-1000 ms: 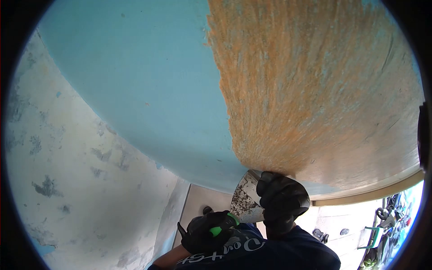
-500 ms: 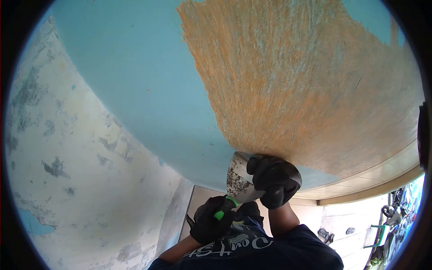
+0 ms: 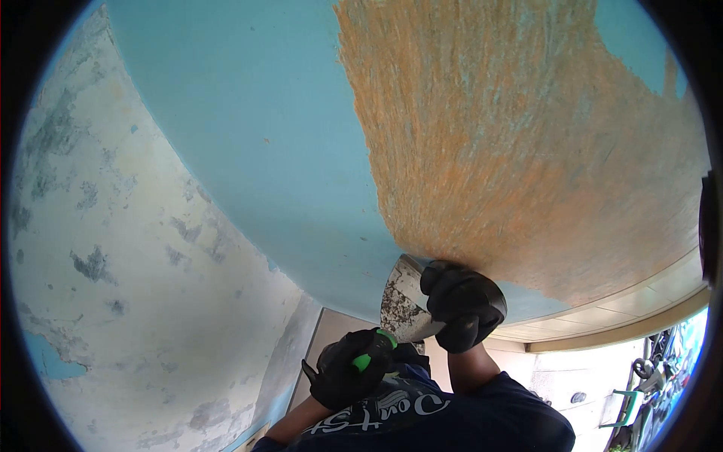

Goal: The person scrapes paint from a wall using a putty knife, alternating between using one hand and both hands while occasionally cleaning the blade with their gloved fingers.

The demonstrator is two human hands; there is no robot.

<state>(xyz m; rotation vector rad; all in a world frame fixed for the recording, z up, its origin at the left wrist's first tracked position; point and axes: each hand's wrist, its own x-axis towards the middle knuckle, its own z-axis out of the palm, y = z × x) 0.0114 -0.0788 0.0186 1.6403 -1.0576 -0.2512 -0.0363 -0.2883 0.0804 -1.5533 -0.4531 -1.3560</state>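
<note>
My left hand (image 3: pixel 348 369), in a black glove, is wrapped round the green and black handle (image 3: pixel 374 351) of a wide scraper. The scraper's metal blade (image 3: pixel 404 305), speckled with dark stains, points up at the blue painted surface (image 3: pixel 248 143). Its upper corner is right at the lower tip of a rough orange-brown patch (image 3: pixel 482 143). My right hand (image 3: pixel 468 306), also in a black glove, is closed at the right side of the blade, its curled fingers on the metal.
On the left, a whitish wall (image 3: pixel 158 301) with grey blotches meets the blue surface. A cream ledge (image 3: pixel 617 313) curves along the lower right. Beyond it stand a green-framed stool (image 3: pixel 627 407) and parked motorbikes (image 3: pixel 654 369).
The view has shifted slightly, so the patch and blue surface sit further right and lower. Both hands keep their hold on the scraper, nearly in the same place.
</note>
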